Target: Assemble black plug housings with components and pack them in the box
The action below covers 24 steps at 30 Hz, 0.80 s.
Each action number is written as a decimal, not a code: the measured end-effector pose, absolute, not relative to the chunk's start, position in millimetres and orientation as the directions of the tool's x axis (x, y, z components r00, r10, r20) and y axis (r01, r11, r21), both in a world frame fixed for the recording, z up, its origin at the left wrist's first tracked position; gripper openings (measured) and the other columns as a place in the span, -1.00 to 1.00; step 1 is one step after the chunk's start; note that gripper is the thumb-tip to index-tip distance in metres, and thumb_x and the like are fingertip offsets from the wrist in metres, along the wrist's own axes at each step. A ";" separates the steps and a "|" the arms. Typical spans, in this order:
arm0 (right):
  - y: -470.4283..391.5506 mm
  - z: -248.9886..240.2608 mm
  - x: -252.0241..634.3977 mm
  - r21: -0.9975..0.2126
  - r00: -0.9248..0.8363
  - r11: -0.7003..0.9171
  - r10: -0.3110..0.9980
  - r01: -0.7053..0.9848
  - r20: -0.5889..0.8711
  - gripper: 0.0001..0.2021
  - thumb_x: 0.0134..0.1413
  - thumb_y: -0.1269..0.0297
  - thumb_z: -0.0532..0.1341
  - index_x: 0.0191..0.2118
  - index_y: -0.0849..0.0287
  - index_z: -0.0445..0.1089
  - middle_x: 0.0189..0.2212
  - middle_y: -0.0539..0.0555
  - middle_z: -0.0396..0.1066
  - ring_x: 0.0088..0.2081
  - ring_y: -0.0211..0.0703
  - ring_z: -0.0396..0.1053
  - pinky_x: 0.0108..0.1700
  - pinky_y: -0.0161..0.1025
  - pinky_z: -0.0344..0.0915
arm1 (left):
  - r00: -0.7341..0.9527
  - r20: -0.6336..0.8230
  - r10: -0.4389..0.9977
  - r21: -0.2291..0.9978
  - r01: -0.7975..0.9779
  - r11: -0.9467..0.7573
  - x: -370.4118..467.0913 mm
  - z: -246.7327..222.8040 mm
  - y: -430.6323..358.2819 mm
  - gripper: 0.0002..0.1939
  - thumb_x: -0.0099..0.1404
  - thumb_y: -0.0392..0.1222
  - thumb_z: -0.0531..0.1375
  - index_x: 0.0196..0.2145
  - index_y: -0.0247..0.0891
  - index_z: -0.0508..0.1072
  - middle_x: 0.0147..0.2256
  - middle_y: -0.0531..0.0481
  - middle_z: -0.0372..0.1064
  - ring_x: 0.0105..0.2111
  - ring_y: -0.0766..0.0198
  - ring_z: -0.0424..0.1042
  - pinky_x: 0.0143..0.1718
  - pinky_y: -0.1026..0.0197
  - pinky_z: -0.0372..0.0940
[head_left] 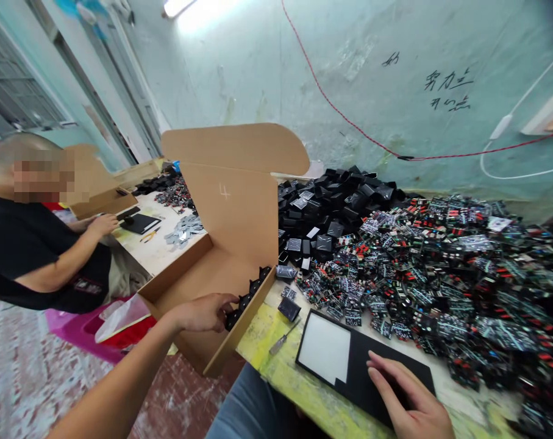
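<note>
The left hand [207, 312], just below the middle of the frame, reaches into a cardboard box [233, 204], its fingers curled against knobbly black pieces [246, 299] with pointed tips. Whether it grips one cannot be told, as the fingers hide the contact. These pieces stand in a row along the box's right inner wall; the brown, smooth-faced lid rises upright behind, its edge flap rounded at the corners.

At the lower right, the right hand [408, 393] lies loosely extended, thumb and fingers unclenched, over a flat, matte black panel [361, 360]. A white rectangle with a notched corner covers the panel's left part.

A slim screwdriver [283, 337] and a small boxy black case [289, 309] lie left of the panel on the table [262, 335], its surface stained a blotchy yellow. Across the right side heap jagged circuit boards [422, 274] flecked with red, beside glossy black casings [349, 192] at upper centre right. At the left edge sits a co-worker [42, 250] in a dark cloth shirt.
</note>
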State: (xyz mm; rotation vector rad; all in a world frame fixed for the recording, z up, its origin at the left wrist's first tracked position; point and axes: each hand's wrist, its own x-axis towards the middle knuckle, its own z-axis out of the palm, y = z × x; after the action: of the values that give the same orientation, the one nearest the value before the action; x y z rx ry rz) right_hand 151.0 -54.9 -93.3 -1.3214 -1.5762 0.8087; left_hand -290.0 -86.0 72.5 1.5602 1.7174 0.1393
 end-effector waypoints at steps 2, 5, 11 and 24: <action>-55.4 -94.0 151.1 -0.892 -0.042 0.233 0.971 0.386 0.236 -0.55 0.15 -0.22 0.35 -0.09 0.03 0.70 -0.04 0.17 0.66 -0.05 0.17 0.63 0.08 0.01 0.59 | 0.096 -0.499 0.861 0.572 0.783 0.244 -286.4 73.8 -82.1 -0.37 -0.03 -0.26 0.24 0.07 -0.20 0.56 -0.11 -0.07 0.64 -0.15 0.03 0.57 -0.18 0.17 0.38; -55.4 -95.0 150.3 -0.894 -0.039 0.241 0.969 0.378 0.245 -0.56 0.16 -0.20 0.35 -0.08 0.03 0.70 -0.03 0.17 0.66 -0.04 0.17 0.63 0.07 0.00 0.60 | 0.101 -0.512 0.853 0.574 0.779 0.252 -285.1 70.0 -78.3 -0.51 -0.01 -0.21 0.27 -0.06 -0.18 0.61 -0.17 -0.03 0.65 -0.20 0.06 0.56 -0.21 0.18 0.36; -54.1 -94.3 147.4 -0.911 -0.045 0.236 0.971 0.339 0.235 -0.62 0.22 -0.11 0.34 -0.06 0.03 0.69 -0.03 0.18 0.65 -0.03 0.14 0.63 0.07 -0.01 0.59 | -0.038 -0.482 0.876 0.382 0.890 0.249 -293.4 84.8 -74.8 -0.42 0.03 -0.23 0.26 0.07 -0.27 0.56 -0.15 -0.16 0.63 -0.21 0.03 0.57 -0.24 0.17 0.33; -41.7 -64.4 127.1 -0.932 -0.063 0.284 0.959 0.224 0.277 -0.74 0.36 0.06 0.29 -0.07 0.06 0.67 -0.19 0.16 0.63 -0.14 0.06 0.59 -0.04 -0.05 0.54 | 0.478 -0.332 0.813 -0.133 0.829 -0.542 -135.7 39.4 19.2 -0.72 0.20 -0.45 0.21 -0.12 -0.42 0.56 -0.10 -0.45 0.54 -0.02 -0.21 0.50 -0.02 -0.10 0.33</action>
State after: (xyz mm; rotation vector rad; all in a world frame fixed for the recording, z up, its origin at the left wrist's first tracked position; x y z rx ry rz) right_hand 127.1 -41.7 -64.4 -1.1398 -1.5220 0.8952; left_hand -135.7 19.2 39.4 2.6612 1.4792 -0.5589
